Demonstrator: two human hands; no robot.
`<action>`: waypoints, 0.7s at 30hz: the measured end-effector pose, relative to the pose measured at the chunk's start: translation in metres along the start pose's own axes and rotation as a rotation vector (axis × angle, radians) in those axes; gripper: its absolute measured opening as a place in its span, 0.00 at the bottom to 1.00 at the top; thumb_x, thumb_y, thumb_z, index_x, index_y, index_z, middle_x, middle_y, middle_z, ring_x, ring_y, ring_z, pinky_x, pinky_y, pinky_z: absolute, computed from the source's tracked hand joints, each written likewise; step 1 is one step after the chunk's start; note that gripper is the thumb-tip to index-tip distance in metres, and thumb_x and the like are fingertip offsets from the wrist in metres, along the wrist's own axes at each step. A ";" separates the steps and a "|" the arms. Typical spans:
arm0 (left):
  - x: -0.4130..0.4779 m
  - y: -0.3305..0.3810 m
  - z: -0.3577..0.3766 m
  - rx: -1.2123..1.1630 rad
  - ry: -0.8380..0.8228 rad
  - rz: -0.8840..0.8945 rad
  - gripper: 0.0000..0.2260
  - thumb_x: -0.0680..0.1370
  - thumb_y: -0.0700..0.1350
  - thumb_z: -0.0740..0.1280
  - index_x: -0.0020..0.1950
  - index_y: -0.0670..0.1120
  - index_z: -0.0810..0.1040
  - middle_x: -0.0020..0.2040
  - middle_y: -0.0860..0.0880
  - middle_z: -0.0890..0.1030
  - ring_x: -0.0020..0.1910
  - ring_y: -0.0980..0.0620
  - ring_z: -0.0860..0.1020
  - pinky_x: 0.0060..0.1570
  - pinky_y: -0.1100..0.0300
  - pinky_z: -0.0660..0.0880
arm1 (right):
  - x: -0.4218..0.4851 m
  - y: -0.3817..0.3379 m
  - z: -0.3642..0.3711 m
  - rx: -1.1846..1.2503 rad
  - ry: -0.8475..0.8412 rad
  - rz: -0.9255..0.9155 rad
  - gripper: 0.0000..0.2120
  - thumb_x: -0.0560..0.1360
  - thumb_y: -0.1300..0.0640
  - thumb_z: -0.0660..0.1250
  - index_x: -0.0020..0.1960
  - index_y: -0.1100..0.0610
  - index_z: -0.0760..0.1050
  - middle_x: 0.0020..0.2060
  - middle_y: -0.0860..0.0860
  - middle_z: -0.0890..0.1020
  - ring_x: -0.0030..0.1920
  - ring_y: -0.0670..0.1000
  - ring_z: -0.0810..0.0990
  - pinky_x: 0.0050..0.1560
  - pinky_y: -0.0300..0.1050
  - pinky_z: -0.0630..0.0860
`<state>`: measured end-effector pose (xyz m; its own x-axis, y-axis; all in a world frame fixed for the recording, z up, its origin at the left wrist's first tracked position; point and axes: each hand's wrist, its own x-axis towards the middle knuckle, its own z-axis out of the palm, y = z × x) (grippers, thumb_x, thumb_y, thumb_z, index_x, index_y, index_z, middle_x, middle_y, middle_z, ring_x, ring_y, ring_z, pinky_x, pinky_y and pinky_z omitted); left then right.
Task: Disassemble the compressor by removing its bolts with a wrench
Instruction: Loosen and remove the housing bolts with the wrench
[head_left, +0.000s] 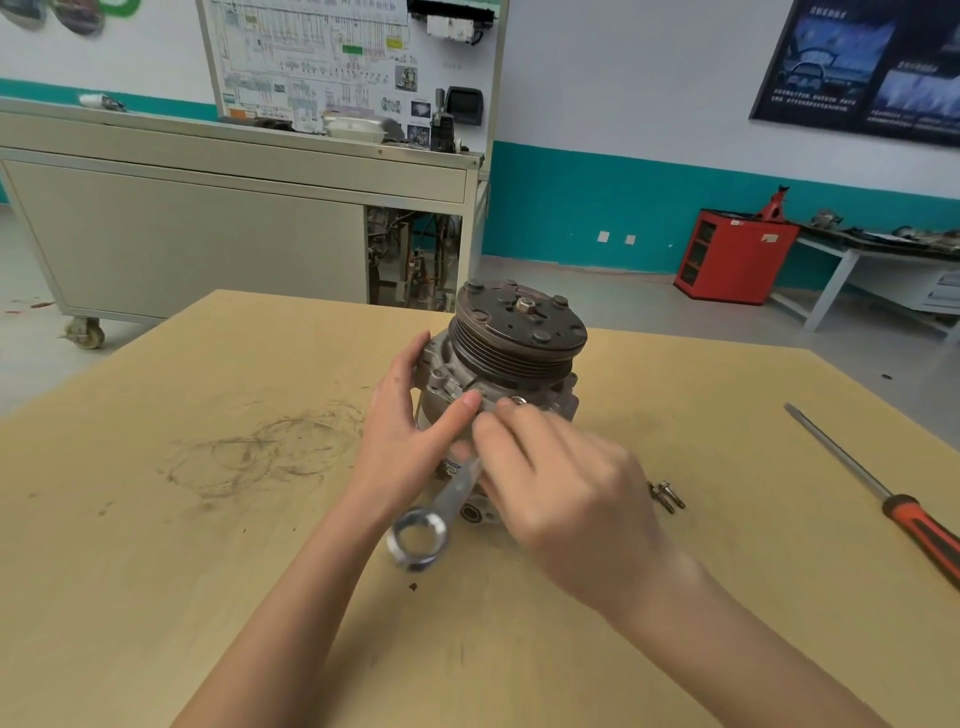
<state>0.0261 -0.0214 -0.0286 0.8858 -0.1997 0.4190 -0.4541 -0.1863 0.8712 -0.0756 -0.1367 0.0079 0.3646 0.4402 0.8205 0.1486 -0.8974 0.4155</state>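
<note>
The compressor (519, 343) stands on the wooden table (208, 519) with its dark ribbed pulley facing up. My left hand (410, 441) holds the housing from the left, thumb laid across the front flange. My right hand (561, 493) grips a silver wrench (431, 525), whose ring end points toward me while its far end is hidden under my fingers. My right fingertips sit at a bolt head (518, 400) on the front flange. Two removed bolts (666, 496) lie on the table right of the compressor.
A screwdriver (883, 499) with a red and black handle lies at the table's right edge. Dark scuff marks (260, 447) cover the table left of the compressor. Beyond the table stand a wheeled training bench (208, 208), a red cabinet (732, 257) and a white workbench (883, 260).
</note>
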 end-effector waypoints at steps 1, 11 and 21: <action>0.000 -0.001 0.000 -0.003 -0.001 0.000 0.37 0.69 0.62 0.67 0.76 0.53 0.62 0.70 0.52 0.70 0.68 0.55 0.69 0.70 0.50 0.66 | -0.001 -0.005 0.003 -0.035 -0.002 0.010 0.07 0.70 0.59 0.74 0.44 0.63 0.83 0.35 0.55 0.82 0.30 0.51 0.79 0.28 0.40 0.73; -0.001 -0.001 0.000 -0.011 0.019 -0.016 0.35 0.70 0.62 0.65 0.75 0.58 0.60 0.72 0.56 0.68 0.71 0.57 0.66 0.71 0.48 0.65 | -0.044 0.062 0.016 1.707 -0.077 0.830 0.09 0.76 0.59 0.63 0.49 0.58 0.82 0.55 0.57 0.82 0.54 0.59 0.82 0.51 0.47 0.79; -0.002 -0.002 0.000 -0.028 0.003 -0.015 0.35 0.70 0.62 0.66 0.75 0.58 0.60 0.71 0.56 0.68 0.68 0.60 0.67 0.70 0.52 0.66 | -0.025 0.074 0.019 1.550 0.057 1.050 0.13 0.76 0.52 0.61 0.46 0.61 0.80 0.41 0.57 0.85 0.42 0.56 0.85 0.40 0.41 0.81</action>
<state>0.0254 -0.0206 -0.0311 0.8929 -0.1938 0.4065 -0.4378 -0.1623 0.8843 -0.0561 -0.2146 0.0106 0.8265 -0.2660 0.4961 0.5195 0.0208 -0.8542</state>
